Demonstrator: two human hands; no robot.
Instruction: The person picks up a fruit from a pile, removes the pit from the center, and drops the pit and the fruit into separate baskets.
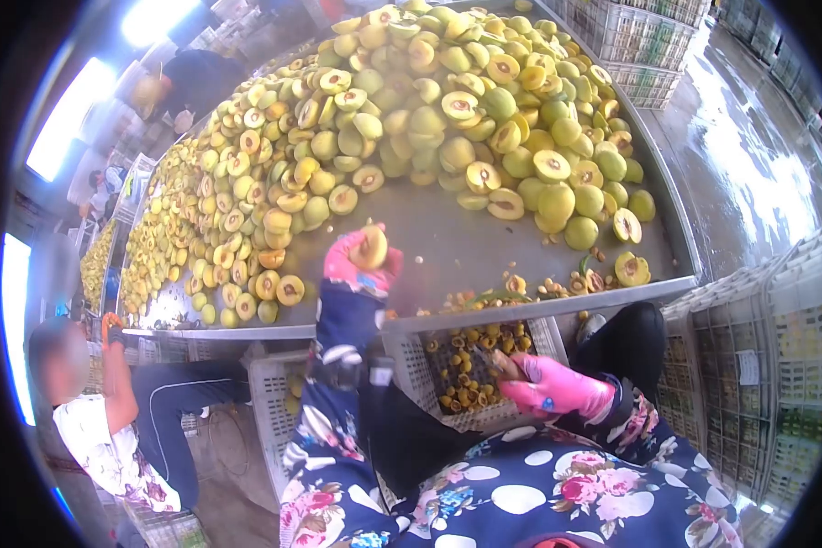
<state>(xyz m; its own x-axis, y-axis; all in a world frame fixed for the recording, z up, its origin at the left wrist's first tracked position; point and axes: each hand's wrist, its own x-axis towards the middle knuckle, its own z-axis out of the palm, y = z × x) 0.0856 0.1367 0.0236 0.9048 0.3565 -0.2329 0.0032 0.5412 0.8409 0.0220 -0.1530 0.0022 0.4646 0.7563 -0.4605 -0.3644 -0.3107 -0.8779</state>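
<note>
Over the near part of the metal table (429,239), my left hand (354,265) in a pink glove holds a halved yellow-green fruit (369,248). My right hand (557,385), also in a pink glove, is closed above a white crate (414,367) on the near side of the table. Something thin and dark sticks out from its fingers, too blurred to name. Small brown and yellow fruit pieces (466,370) lie in that crate. A large heap of halved fruit (411,114) covers the table's far and left parts.
Scraps and pits (557,287) lie along the table's raised front edge (484,313). Another white crate (272,393) stands left of my legs. A co-worker (110,411) sits at the left. Stacked crates (740,356) stand at the right, more (644,41) behind the table.
</note>
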